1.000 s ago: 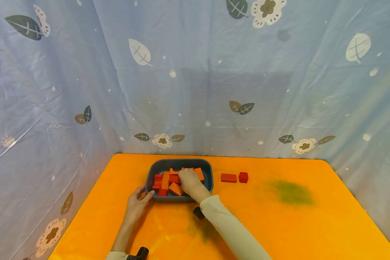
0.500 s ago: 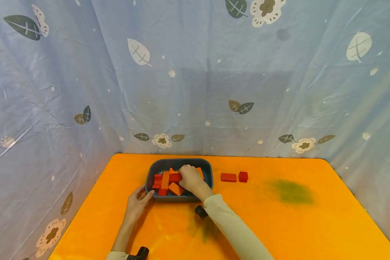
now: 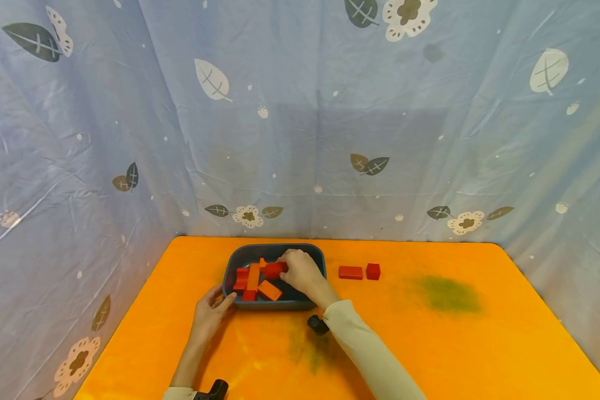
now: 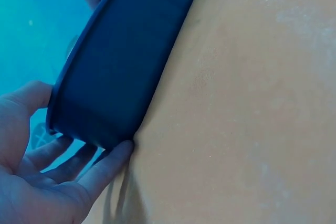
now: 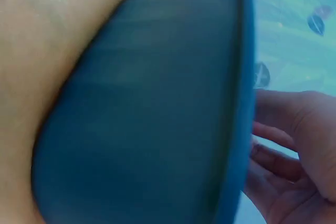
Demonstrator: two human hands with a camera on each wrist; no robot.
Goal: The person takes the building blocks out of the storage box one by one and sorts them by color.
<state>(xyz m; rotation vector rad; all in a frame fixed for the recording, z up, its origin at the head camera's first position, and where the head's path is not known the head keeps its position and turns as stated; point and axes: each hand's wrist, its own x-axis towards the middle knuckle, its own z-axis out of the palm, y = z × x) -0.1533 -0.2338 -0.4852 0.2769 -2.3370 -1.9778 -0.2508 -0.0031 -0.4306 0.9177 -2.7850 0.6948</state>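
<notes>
A dark blue-grey plastic bin (image 3: 275, 305) sits on the table with red and orange toy blocks inside. My left hand (image 3: 211, 315) holds its near left corner; in the left wrist view the thumb lies at the rim and the fingers reach round the outer wall. My right hand (image 3: 304, 275) is inside the bin, thumb and fingers round a red block (image 3: 275, 270). An orange block (image 3: 270, 290) lies near the front wall, beside a long orange block (image 3: 253, 276) and a red block (image 3: 249, 295). In the right wrist view the bin wall (image 5: 147, 108) hides the fingertips.
On the orange table (image 3: 405, 344), right of the bin, lie a flat red block (image 3: 350, 272) and a red cube (image 3: 373, 271). A blue patterned curtain (image 3: 310, 166) stands behind and along both sides.
My right hand has shifted slightly right within the bin and now covers orange blocks that showed there. The red block at its fingers has shifted a little. My left hand stays at the corner.
</notes>
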